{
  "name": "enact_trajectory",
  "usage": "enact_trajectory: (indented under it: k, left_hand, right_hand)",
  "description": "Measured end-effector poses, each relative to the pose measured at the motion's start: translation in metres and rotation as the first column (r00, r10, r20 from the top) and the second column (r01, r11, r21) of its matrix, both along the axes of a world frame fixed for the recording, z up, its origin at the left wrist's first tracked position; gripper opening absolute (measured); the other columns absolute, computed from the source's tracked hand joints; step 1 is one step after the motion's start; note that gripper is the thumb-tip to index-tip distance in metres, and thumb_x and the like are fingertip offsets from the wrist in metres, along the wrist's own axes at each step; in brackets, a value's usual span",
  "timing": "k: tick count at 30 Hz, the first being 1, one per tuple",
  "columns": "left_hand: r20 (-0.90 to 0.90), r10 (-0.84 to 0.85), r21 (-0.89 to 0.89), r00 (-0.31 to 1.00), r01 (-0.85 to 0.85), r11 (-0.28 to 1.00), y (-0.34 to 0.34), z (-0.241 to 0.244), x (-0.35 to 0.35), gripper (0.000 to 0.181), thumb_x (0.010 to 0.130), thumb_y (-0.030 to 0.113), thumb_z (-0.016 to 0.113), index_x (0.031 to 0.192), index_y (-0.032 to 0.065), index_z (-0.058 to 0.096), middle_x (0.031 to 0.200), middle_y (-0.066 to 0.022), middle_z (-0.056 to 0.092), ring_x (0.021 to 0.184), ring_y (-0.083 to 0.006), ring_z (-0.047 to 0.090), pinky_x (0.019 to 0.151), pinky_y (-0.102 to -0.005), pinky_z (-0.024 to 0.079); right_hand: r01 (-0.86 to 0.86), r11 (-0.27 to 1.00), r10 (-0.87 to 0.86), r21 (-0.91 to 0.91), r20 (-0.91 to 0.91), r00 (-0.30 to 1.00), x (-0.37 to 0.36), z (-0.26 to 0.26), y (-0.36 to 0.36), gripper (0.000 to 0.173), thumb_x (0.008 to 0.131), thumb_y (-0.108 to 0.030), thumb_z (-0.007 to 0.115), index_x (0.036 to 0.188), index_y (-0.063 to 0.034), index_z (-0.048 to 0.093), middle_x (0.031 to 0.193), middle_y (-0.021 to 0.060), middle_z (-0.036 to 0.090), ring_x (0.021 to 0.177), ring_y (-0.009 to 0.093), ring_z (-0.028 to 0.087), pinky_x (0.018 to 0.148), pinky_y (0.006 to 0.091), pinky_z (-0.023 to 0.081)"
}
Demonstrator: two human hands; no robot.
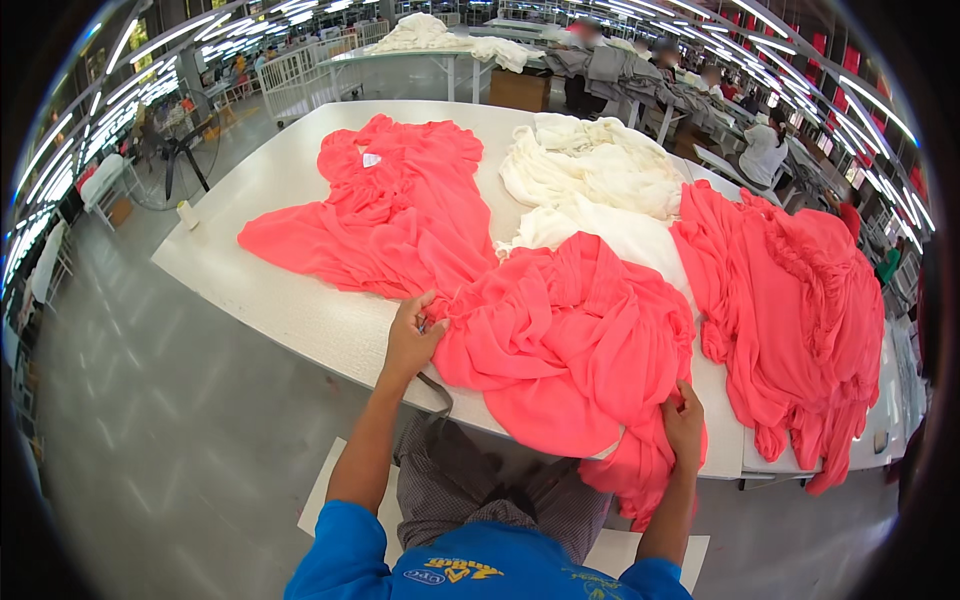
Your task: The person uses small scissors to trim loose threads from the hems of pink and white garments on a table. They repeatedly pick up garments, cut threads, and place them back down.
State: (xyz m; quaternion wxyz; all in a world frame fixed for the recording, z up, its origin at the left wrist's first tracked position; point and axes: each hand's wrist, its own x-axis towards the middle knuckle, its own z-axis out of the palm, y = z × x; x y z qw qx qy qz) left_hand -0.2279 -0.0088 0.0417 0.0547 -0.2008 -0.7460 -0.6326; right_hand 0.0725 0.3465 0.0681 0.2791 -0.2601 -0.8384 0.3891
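Observation:
A coral-pink gathered garment (570,330) lies bunched at the table's near edge, part of it hanging over. My left hand (417,330) pinches its left side between thumb and fingers. At its lower right, my right hand (682,420) grips the cloth, with some fingers hidden by it. Another coral garment (405,202) with a white label is spread farther back on the left and meets the near one. Cream-white garments (592,165) lie crumpled behind. To the right a heap of coral garments (795,315) drapes over the edge.
The white table (300,315) has a cone-like spool (187,215) at its left corner. A dark strap (436,391) hangs at the near edge. Beyond stand a floor fan (176,154), a white rail cart (300,79), a cardboard box (519,91) and tables of grey cloth (622,71). Several people are farther off.

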Motion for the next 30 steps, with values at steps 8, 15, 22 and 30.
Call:
enact_trajectory:
  k: [8,15,22,30]
  left_hand:
    - [-0.066,0.036,-0.046,0.997,-0.039,0.998,-0.006,0.015,0.02,0.018,0.081,0.008,0.068,0.097,-0.0008,0.066,0.083,-0.0074,0.064,0.074,-0.0129,0.057,0.069,-0.0257,0.046]
    - [-0.2,0.096,-0.11,0.975,-0.119,0.987,-0.007,0.015,0.024,0.016,0.085,0.008,0.063,0.097,-0.0018,0.066,0.08,-0.009,0.063,0.073,-0.017,0.059,0.068,-0.0279,0.046]
    - [-0.174,0.152,-0.016,0.973,-0.158,0.987,-0.006,0.008,0.023,0.017,0.09,0.008,0.059,0.102,-0.0035,0.063,0.093,-0.0036,0.061,0.08,-0.0104,0.054,0.072,-0.024,0.045]
    - [-0.121,0.311,0.054,0.943,-0.307,0.95,-0.012,0.007,0.029,0.019,0.091,0.007,0.058,0.107,-0.0017,0.062,0.084,0.001,0.053,0.067,-0.0053,0.042,0.058,-0.021,0.038]
  right_hand:
    - [0.24,0.971,-0.234,0.019,-0.164,0.958,0.029,0.019,0.016,0.014,0.091,-0.013,0.059,0.089,0.0009,0.06,0.077,0.0021,0.056,0.075,0.01,0.048,0.071,0.0249,0.041]
    - [0.677,0.715,-0.54,0.177,-0.474,0.695,0.055,0.022,0.076,0.016,0.093,-0.015,0.058,0.095,0.0004,0.061,0.09,0.0056,0.062,0.082,0.014,0.055,0.076,0.0284,0.044]
    - [0.524,0.815,-0.41,0.248,-0.392,0.823,0.058,0.026,0.011,0.011,0.089,-0.008,0.061,0.097,-0.0005,0.062,0.095,0.0076,0.062,0.084,0.017,0.057,0.077,0.0276,0.045]
    - [0.094,0.99,-0.065,0.104,-0.254,0.965,0.031,0.058,-0.041,0.009,0.083,-0.003,0.065,0.092,0.0,0.063,0.091,0.0097,0.064,0.081,0.021,0.06,0.074,0.0294,0.048]
